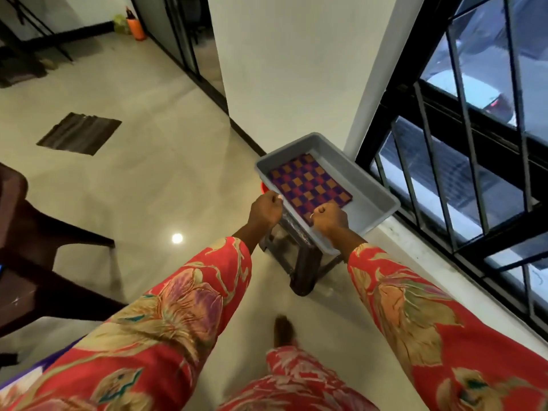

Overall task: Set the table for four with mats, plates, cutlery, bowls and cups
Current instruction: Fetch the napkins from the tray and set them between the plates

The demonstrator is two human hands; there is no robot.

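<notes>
A grey plastic tub [367, 203] sits on a dark stool [302, 262] beside the window wall. Inside it lies a placemat [308, 185] checked in purple and orange. My left hand [265, 210] is curled at the tub's near-left rim, thumb against the edge. My right hand [330, 219] reaches over the near rim, with its fingers curled on the placemat's near edge. Both arms wear red floral sleeves. No plates, cutlery, bowls or cups are in view.
A dark wooden chair [35, 232] stands at the left. A dark rug [80, 133] lies on the tiled floor farther out. A barred window [462, 161] and a white ledge [430, 268] run along the right. My foot [283, 330] is below the stool.
</notes>
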